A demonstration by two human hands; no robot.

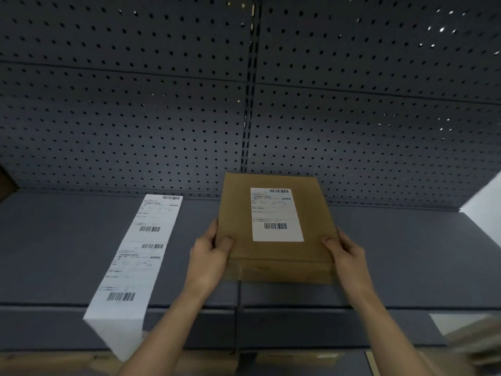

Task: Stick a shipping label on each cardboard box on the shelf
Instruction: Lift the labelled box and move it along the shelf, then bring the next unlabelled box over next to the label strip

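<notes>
A flat brown cardboard box [235, 202] lies on the dark grey shelf [393, 253], with a white shipping label [276, 213] stuck on its top face. My left hand [210, 252] grips the box's near left corner, thumb on top. My right hand [345, 253] grips the near right corner the same way. To the left, a long white strip of printed labels [135, 256] lies on the shelf and hangs over its front edge.
A grey pegboard wall [135, 104] backs the shelf, with a slotted upright [248, 104] in the middle. A brown cardboard corner [6, 183] shows at the far left edge. Blurred cardboard [471, 340] sits below at the lower right.
</notes>
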